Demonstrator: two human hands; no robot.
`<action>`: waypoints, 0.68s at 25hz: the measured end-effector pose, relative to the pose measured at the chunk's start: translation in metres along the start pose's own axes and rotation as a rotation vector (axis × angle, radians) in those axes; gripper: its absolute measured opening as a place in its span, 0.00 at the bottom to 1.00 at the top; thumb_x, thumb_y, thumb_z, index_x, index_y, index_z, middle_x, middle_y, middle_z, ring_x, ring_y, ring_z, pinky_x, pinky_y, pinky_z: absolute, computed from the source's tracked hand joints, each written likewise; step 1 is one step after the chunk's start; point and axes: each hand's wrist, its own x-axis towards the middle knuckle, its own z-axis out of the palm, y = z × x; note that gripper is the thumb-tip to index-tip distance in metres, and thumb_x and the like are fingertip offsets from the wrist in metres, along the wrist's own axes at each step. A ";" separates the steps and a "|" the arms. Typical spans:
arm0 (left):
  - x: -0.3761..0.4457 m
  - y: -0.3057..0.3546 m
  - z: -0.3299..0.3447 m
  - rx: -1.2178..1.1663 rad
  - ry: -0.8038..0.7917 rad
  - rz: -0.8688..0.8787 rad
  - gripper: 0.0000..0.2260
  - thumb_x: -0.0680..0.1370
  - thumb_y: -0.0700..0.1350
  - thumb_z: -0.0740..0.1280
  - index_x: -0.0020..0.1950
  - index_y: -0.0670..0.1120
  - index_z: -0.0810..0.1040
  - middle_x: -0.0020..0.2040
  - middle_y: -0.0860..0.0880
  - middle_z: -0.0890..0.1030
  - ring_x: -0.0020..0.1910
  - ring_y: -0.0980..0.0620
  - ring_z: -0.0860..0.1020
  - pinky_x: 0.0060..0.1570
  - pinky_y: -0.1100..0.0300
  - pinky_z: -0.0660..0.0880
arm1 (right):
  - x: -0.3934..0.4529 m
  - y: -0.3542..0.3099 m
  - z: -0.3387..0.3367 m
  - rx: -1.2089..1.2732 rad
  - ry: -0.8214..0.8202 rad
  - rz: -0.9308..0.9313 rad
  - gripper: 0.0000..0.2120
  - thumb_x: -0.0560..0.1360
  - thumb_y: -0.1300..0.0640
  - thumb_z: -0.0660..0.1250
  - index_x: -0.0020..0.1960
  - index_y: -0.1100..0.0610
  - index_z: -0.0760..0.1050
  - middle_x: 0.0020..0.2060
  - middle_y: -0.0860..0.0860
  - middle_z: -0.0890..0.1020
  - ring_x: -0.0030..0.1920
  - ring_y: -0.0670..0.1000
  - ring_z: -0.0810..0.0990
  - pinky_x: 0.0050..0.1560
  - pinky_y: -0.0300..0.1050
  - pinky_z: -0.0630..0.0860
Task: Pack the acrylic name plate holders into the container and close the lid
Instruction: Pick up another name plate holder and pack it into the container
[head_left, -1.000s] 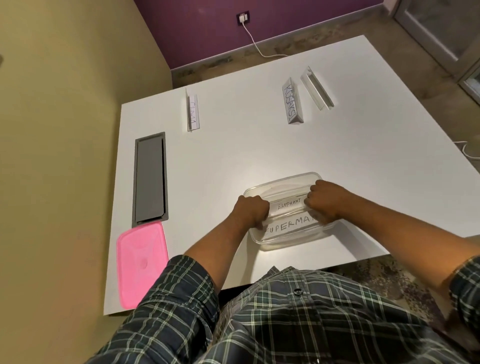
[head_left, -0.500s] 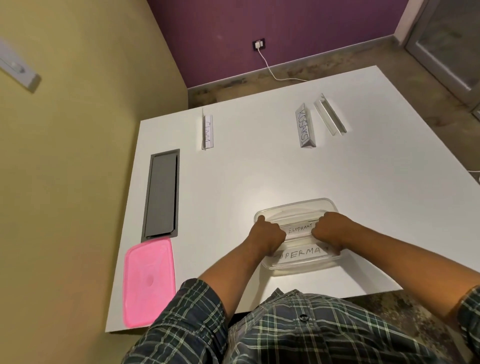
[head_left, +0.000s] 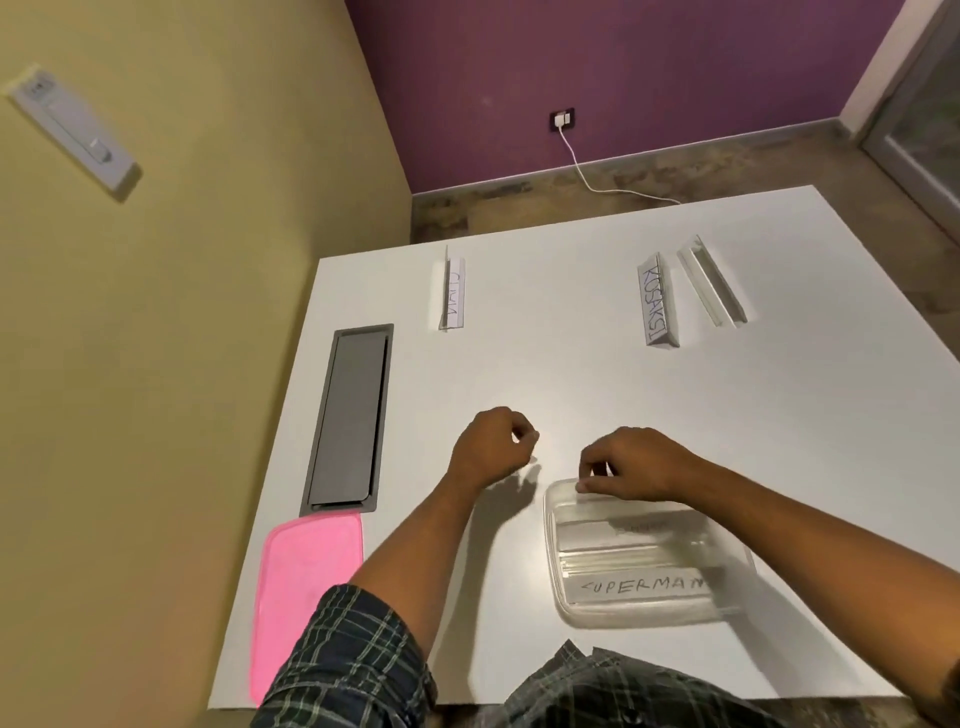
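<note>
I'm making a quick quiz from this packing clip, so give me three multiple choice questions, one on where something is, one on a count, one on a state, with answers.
1. Where does the pink lid lie?
A. on the container
B. on the table's near left corner
C. beside the far holders

2. How many name plate holders stand on the table outside the container?
A. one
B. three
C. five

3. What is the left hand doing?
A. holding nothing, loosely curled
B. gripping the lid
C. pressing a holder

Answers: 1 B, the lid lies flat by the grey hatch. 2 B, three stand near the far edge. 3 A, its fingers enclose nothing.
</note>
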 end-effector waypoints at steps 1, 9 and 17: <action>0.009 -0.009 -0.008 -0.065 0.062 -0.040 0.09 0.76 0.51 0.66 0.48 0.50 0.84 0.46 0.57 0.83 0.44 0.56 0.80 0.50 0.57 0.78 | 0.014 -0.004 -0.005 0.057 0.044 0.011 0.14 0.74 0.34 0.64 0.46 0.43 0.79 0.38 0.37 0.81 0.36 0.38 0.76 0.38 0.40 0.69; 0.094 -0.083 -0.061 -0.221 0.172 -0.303 0.24 0.78 0.47 0.67 0.74 0.44 0.71 0.71 0.46 0.75 0.65 0.46 0.77 0.69 0.54 0.70 | 0.162 -0.027 -0.037 0.633 0.245 0.166 0.07 0.75 0.59 0.67 0.44 0.52 0.84 0.35 0.47 0.86 0.35 0.50 0.85 0.44 0.49 0.82; 0.172 -0.119 -0.067 -0.374 0.123 -0.340 0.33 0.75 0.34 0.60 0.80 0.47 0.59 0.79 0.47 0.63 0.76 0.47 0.64 0.70 0.59 0.62 | 0.300 -0.031 -0.063 0.752 0.281 0.298 0.18 0.78 0.56 0.69 0.66 0.60 0.76 0.47 0.53 0.86 0.44 0.53 0.87 0.54 0.45 0.78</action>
